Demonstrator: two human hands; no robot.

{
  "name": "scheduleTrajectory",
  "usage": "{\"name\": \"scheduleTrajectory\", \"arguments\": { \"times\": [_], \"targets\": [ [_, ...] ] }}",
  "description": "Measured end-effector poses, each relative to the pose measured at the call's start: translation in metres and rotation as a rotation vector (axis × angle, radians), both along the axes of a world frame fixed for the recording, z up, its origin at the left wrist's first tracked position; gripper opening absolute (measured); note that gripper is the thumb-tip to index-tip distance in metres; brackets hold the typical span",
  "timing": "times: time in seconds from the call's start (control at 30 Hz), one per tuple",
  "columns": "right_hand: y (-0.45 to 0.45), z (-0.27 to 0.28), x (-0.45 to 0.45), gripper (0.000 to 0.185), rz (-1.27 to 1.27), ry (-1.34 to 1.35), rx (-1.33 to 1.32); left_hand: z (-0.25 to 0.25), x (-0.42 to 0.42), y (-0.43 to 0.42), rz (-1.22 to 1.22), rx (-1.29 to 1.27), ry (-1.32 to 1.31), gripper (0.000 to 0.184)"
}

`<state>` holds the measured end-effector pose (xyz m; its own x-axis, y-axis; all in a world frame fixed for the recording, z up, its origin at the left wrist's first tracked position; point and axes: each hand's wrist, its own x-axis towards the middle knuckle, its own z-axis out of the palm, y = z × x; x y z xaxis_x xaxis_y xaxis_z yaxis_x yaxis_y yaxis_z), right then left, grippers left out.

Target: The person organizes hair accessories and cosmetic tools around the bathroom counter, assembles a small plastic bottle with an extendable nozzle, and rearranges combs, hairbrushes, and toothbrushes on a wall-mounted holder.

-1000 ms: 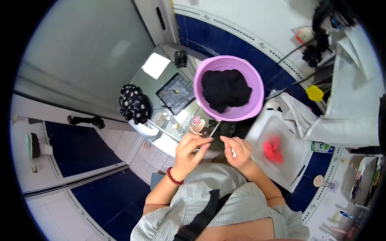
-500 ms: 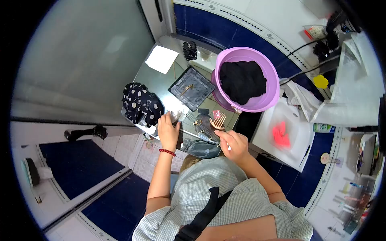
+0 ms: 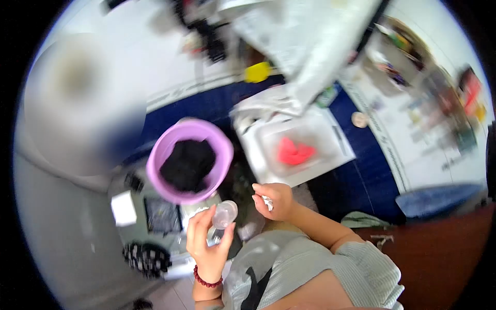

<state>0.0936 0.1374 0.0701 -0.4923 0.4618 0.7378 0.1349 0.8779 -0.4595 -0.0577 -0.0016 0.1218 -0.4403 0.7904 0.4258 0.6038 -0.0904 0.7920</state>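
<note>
A small clear round plastic cup is pinched between the thumb and fingers of my left hand, which wears a red bead bracelet. To its right, my right hand is closed on a small white crumpled piece, perhaps tissue; blur hides its exact kind. Both hands are raised in front of my body. Beyond my left hand stands a purple basin with black cloth in it. Past my right hand is a white sink holding a pink-red cloth.
On the glass-topped surface at left lie a dark square tray, a white sheet and a black dotted cloth item. Pale cloth hangs by the sink's back edge. A brown wooden surface is at lower right.
The view has swung right toward the sink and is blurred. My left hand has lifted off the glass-topped surface with the clear cup. My right hand has moved away from the hair clips there.
</note>
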Motion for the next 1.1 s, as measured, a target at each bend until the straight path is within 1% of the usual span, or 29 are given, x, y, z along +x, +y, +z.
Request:
{"name": "scheduleTrajectory", "arguments": {
  "times": [0.07,0.1,0.2,0.3,0.4,0.43,0.5,0.53,0.57,0.63,0.73,0.77,0.87,0.9,1.0,1.1],
  "targets": [
    [0.028,0.003,0.039,0.03,-0.169,0.273,0.045,0.017,0.034,0.05,-0.153,0.096,0.118,0.046],
    [0.04,0.022,0.068,0.026,-0.284,0.13,0.081,0.023,0.052,0.076,-0.232,0.121,0.138,0.047],
    [0.066,0.053,0.136,0.028,-0.525,0.105,0.306,0.034,0.106,0.146,-0.45,0.176,0.141,0.048],
    [0.078,0.064,0.178,0.015,-0.647,0.177,0.21,0.042,0.149,0.211,-0.609,0.243,0.097,0.053],
    [0.101,0.024,0.221,0.036,-0.641,0.357,0.175,0.053,0.194,0.273,-0.725,0.277,0.065,0.052],
    [0.106,0.016,0.234,0.04,-0.646,0.342,0.171,0.066,0.209,0.288,-0.753,0.235,0.056,0.047],
    [0.118,0.004,0.256,0.049,-0.651,0.304,0.166,0.073,0.235,0.326,-0.766,0.311,0.134,0.045],
    [0.124,0.001,0.264,0.032,-0.687,0.364,0.091,0.077,0.247,0.346,-0.771,0.347,0.172,0.044],
    [0.129,-0.001,0.271,0.015,-0.721,0.424,0.019,0.082,0.258,0.368,-0.753,0.401,0.142,0.04],
    [0.139,-0.001,0.281,0.005,-0.77,0.459,-0.047,0.093,0.275,0.413,-0.607,0.435,0.248,0.037],
    [0.154,-0.001,0.291,0.006,-0.822,0.491,-0.12,0.11,0.297,0.485,-0.423,0.507,0.386,0.033],
    [0.159,-0.007,0.299,0.003,-0.807,0.419,-0.123,0.117,0.303,0.503,-0.399,0.487,0.454,0.032],
    [0.178,-0.012,0.31,0.03,-0.755,0.314,0.054,0.122,0.32,0.541,-0.473,0.37,0.479,0.033],
    [0.187,-0.009,0.309,0.022,-0.771,0.355,0.101,0.119,0.323,0.55,-0.456,0.359,0.529,0.032],
    [0.196,-0.016,0.313,0.018,-0.773,0.349,0.05,0.115,0.328,0.559,-0.458,0.414,0.589,0.031],
    [0.201,-0.022,0.315,0.023,-0.799,0.32,0.01,0.118,0.33,0.545,-0.509,0.487,0.552,0.03]
  ]
}}
